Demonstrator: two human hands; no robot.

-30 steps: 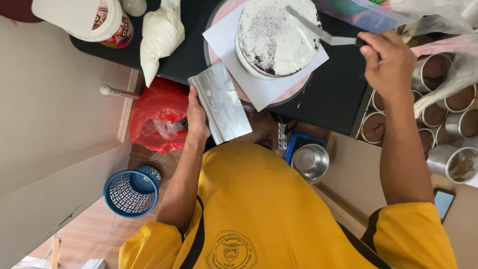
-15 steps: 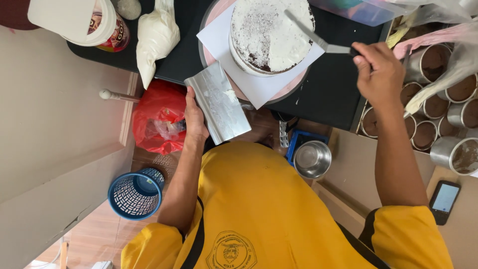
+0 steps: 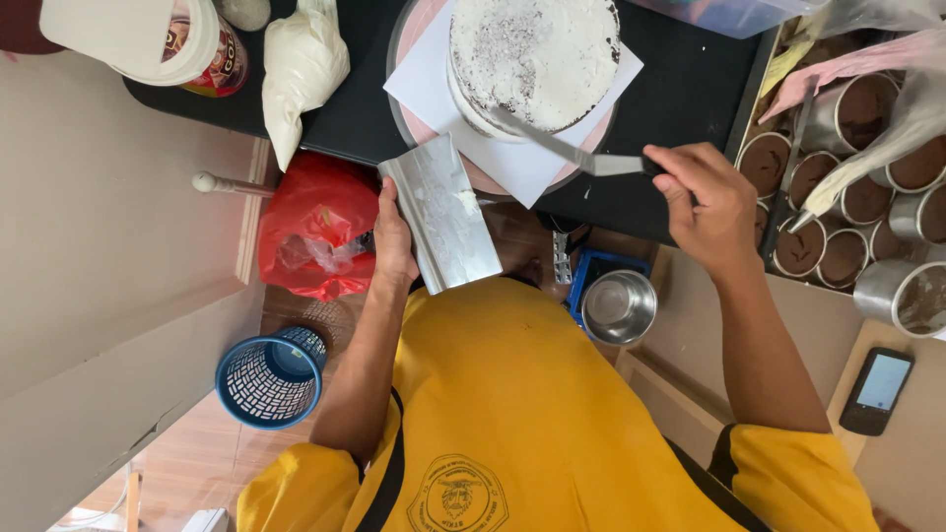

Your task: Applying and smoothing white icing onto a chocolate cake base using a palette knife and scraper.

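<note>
A round chocolate cake (image 3: 537, 54) coated in white cream stands on white paper over a pink turntable (image 3: 424, 123). My right hand (image 3: 705, 202) grips a long metal spatula (image 3: 562, 150), its blade laid against the near side of the cake. My left hand (image 3: 392, 236) holds a flat steel scraper (image 3: 441, 212), smeared with cream, below the turntable's near edge and apart from the cake.
A white piping bag (image 3: 301, 64) and a lidded tub (image 3: 158, 39) lie on the black counter (image 3: 680, 99). Several metal tins of brown batter (image 3: 847, 187) fill the right side. Below are a red bag (image 3: 315, 232), a blue basket (image 3: 271, 379), a steel bowl (image 3: 619, 307) and a phone (image 3: 877, 389).
My right hand has come down from beside the cake's top, and the spatula blade has dropped from the top surface to the near side. The scraper stays put.
</note>
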